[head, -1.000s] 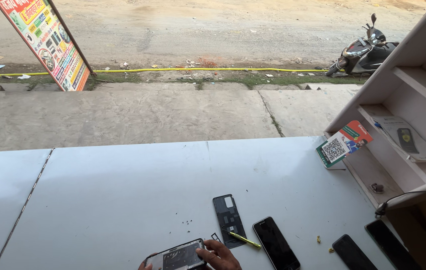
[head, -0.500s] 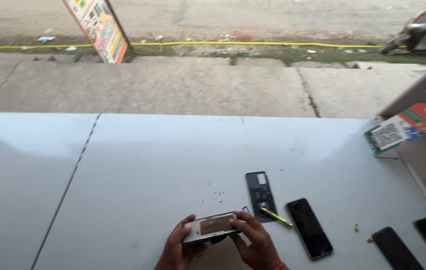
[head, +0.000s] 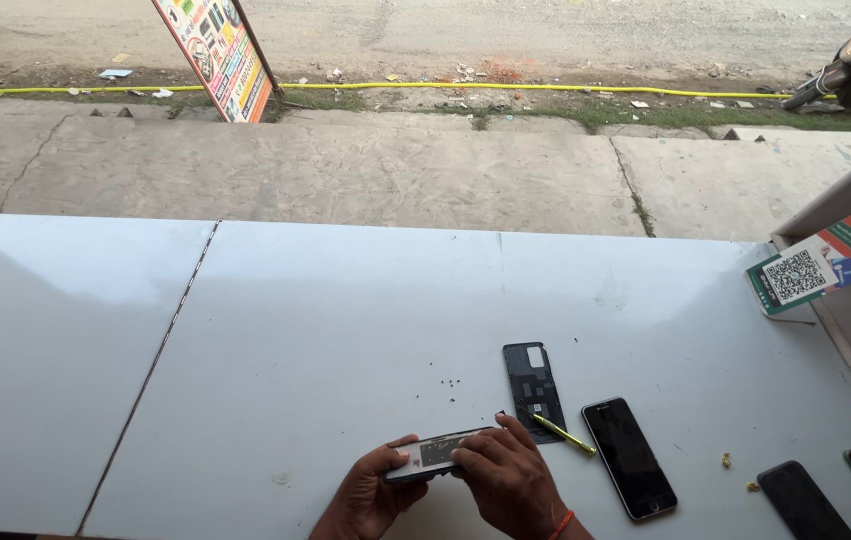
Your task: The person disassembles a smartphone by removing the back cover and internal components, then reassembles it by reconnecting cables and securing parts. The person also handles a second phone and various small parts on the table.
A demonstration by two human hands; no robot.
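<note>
1. Left hand [head: 370, 492] grips the left end of an opened phone [head: 437, 452], held on edge just above the white table [head: 295, 340]; right hand [head: 507, 472] closes fingers over its right end
2. Since half a second ago the view has tipped down and the phone sits more upright – grip settled, both hands engaged
3. Just beyond – black back cover [head: 533, 378], yellow tool [head: 563, 434], tiny screws [head: 448, 381]
4. Right: dark phone [head: 628, 457] flat; farther, a code card [head: 795, 278] against the shelf [head: 845, 330]
</note>
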